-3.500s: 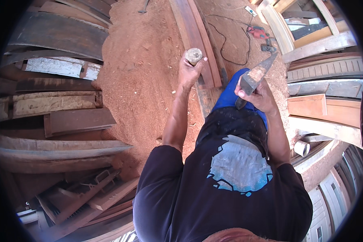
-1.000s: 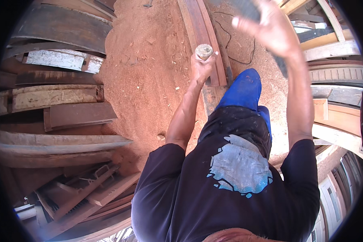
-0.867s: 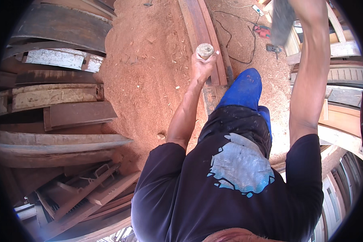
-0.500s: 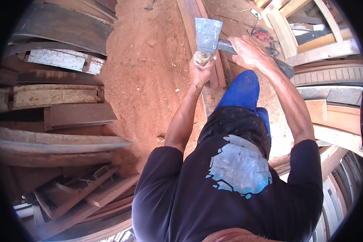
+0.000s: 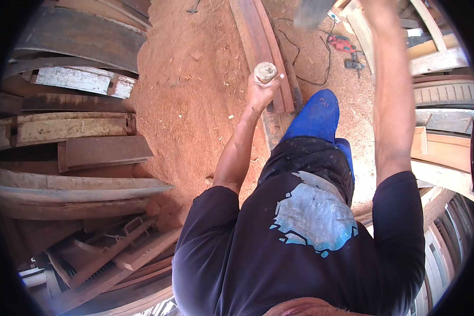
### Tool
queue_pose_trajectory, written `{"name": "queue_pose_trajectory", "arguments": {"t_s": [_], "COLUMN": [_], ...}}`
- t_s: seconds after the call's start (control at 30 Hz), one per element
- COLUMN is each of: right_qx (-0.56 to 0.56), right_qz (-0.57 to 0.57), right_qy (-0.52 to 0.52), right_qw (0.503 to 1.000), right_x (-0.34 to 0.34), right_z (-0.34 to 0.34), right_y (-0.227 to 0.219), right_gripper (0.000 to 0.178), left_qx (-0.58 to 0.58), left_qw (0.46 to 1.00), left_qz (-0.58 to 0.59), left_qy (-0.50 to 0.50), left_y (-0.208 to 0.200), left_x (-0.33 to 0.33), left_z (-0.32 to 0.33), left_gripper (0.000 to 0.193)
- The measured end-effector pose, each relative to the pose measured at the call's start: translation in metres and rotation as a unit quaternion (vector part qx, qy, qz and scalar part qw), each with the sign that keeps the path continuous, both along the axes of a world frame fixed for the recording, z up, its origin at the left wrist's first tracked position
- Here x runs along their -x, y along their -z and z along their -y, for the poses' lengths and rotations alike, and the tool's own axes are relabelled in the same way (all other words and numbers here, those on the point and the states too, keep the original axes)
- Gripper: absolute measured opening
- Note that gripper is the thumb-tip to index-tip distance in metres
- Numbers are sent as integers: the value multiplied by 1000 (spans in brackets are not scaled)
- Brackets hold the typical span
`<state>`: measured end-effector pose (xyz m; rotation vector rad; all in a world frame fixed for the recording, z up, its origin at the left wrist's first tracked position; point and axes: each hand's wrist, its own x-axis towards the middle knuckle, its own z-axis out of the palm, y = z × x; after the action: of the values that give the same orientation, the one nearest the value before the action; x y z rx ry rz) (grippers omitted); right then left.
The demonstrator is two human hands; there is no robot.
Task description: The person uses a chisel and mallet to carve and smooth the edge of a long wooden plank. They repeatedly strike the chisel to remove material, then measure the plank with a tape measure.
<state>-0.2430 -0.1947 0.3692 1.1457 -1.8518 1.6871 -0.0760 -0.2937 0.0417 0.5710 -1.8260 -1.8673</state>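
My left hand is wrapped round an upright wooden-handled tool, apparently a chisel. Its battered round butt faces up, and its lower end is hidden below my fist. Under it lies a long reddish-brown beam. My right arm is raised, with my right hand at the top edge, smeared and partly cut off. The grey head of a hatchet shows as a blur to the left of that hand, well away from the chisel. The hatchet's handle is hardly visible.
Reddish sawdust covers the floor. A red power tool with a dark cord lies right of the beam. Old timber is stacked on the left; pale wooden frames stand on the right. My blue-covered knee is near the beam's end.
My right hand has swung the hatchet up and away from the chisel's butt, toward the top edge. My left hand keeps its hold in nearly the same place.
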Motion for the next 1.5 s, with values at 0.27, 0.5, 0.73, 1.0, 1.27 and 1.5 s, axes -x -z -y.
{"name": "queue_pose_trajectory", "arguments": {"t_s": [0.27,0.5,0.73,1.0,1.27,1.5], "right_qx": [-618,-144,-269,-501,-62,-603], "right_qz": [76,-88,-140,108,-203,47], "right_qy": [-112,-63,-45,-121,122,-109], "right_qw": [775,984,952,850,970,789], "right_x": [-34,-26,-22,-62,-28,-79], "right_z": [-45,-41,-24,-79,-13,-89], "right_y": [159,-8,116,146,80,199], "right_gripper": [42,22,30,36,33,29], "left_qx": [-7,1,15,-11,39,82], "left_qw": [998,1000,1000,997,999,995], "left_qz": [-58,-12,-14,-78,-26,-48], "left_qy": [-19,-3,-23,4,-18,-21], "left_y": [-9,-9,0,4,3,52], "left_x": [-2,-6,-8,-10,-12,-46], "left_z": [-9,-9,-11,-15,-19,-45], "left_gripper": [21,22,18,23,19,33]}}
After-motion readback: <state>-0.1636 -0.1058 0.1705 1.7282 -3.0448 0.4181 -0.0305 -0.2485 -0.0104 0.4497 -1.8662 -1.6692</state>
